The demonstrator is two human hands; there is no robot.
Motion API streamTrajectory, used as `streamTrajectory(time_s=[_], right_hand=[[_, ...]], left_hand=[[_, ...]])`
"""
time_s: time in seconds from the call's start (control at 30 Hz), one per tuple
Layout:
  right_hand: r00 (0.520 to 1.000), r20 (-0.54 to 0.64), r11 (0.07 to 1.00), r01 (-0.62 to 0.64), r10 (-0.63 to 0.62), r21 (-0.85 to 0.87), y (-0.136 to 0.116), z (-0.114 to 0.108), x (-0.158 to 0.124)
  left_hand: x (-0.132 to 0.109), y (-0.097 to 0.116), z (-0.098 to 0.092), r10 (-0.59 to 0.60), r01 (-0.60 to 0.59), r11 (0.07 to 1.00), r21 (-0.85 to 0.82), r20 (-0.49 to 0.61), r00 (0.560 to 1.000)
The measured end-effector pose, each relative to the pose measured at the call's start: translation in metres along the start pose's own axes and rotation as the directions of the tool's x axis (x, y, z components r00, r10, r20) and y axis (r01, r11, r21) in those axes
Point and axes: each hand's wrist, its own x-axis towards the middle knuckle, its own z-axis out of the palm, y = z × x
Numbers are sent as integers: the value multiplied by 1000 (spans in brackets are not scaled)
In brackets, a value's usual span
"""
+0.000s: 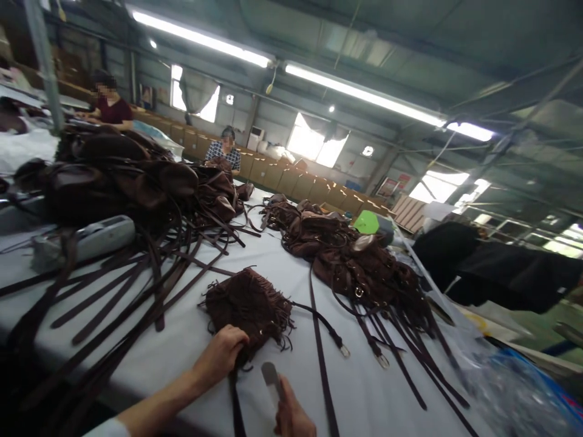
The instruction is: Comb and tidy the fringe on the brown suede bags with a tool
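A dark brown fringed suede bag [248,306] lies on the white table [291,261] in front of me. My left hand [221,357] is closed on the bag's near edge, fingers curled over it. Just to its right my right hand [291,413] is closed around a small flat grey tool [272,375] whose blade points up toward the bag. A thin brown strap [321,358] with a metal buckle runs from the bag across the table past my right hand.
Heaps of brown bags [359,261] and long straps [136,279] cover the left and right of the table. A grey device [86,240] lies at left. Two people sit at the far end. Clear plastic bags [501,388] are at right.
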Motion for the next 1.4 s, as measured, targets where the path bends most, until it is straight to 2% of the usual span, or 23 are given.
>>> streamTrajectory(time_s=[0.1,0.17,0.27,0.33,0.4,0.47,0.5,0.57,0.63,0.73,0.93,1.07,1.13,1.2,1.27,1.4], right_hand=[[983,37,983,182,-181,-33,-22,2,41],[973,57,966,229,-224,-118,-33,3,70],[971,124,929,234,-206,-288,-46,8,105],[961,218,886,245,-169,-394,-51,14,119],[935,331,831,280,-124,-480,-54,20,125],[905,416,793,315,-86,-521,-53,25,127],[896,439,796,318,-74,-516,-51,26,127],[888,454,859,286,-72,-424,-47,28,128],[884,456,952,221,-104,-211,-43,27,133],[876,455,987,144,-158,65,-41,25,142],[848,522,991,33,-96,129,-43,24,141],[874,470,979,24,-119,203,-37,33,123],[855,518,969,-94,-38,227,-35,38,117],[809,587,953,-199,29,227,-36,41,115],[801,599,959,-173,5,223,-41,39,117],[844,519,981,37,-134,191,-55,28,124]], left_hand=[[2,-6,-10,32,-29,997,-76,38,999],[15,-9,-22,34,-30,994,-109,26,999],[48,-16,-38,20,-25,993,-113,-46,999],[72,-25,-42,38,-43,994,-96,-50,998],[91,-38,-36,75,-73,994,-79,15,997],[100,-53,-22,91,-86,994,-60,101,991],[101,-60,-14,88,-82,995,-49,138,987],[101,-73,1,74,-70,997,-26,193,978],[100,-82,10,65,-65,998,-11,233,970],[102,-90,13,56,-60,998,4,275,960],[107,-92,11,44,-59,997,43,304,952],[107,-88,11,32,-57,996,72,307,951],[106,-86,10,25,-54,995,87,310,950],[106,-85,8,19,-53,994,100,317,948],[106,-84,7,21,-60,992,110,325,945],[108,-81,3,44,-89,989,119,336,941]])
